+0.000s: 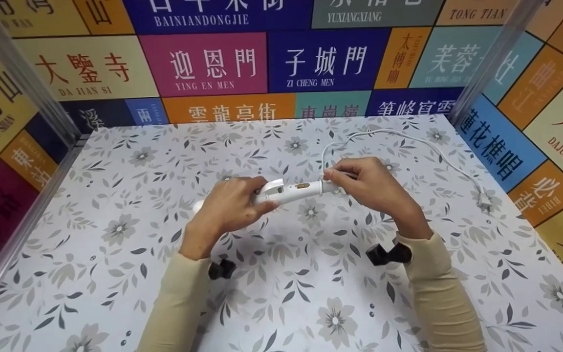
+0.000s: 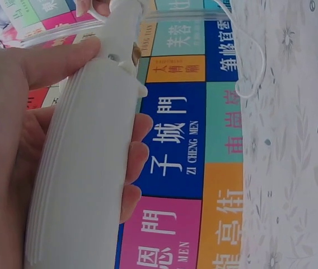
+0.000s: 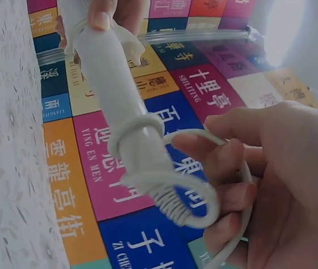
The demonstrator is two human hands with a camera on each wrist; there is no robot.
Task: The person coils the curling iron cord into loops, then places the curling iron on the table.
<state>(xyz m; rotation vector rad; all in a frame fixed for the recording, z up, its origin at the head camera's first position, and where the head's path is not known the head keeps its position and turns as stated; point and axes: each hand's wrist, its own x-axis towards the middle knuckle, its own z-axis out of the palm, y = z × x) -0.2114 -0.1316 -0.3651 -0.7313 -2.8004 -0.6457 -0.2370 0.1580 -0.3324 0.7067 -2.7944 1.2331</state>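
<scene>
A white curling iron (image 1: 289,193) with a small lever lies across the left hand (image 1: 230,203), which grips its thick ribbed barrel (image 2: 86,145). In the left wrist view the thumb rests along one side and the fingers wrap round the other. The right hand (image 1: 372,183) is at the handle end and holds the white cord (image 3: 246,196) in its curled fingers. In the right wrist view the cord loops around the handle (image 3: 111,78) near the coiled cord sleeve (image 3: 173,204). A gold panel (image 1: 302,186) shows on the handle.
The cord arcs over the back right of the floral-covered table (image 1: 281,313) to its plug (image 1: 484,200). Colourful panels with lettering (image 1: 203,63) stand behind and at both sides. Dark wrist mounts (image 1: 389,254) sit at the sleeves.
</scene>
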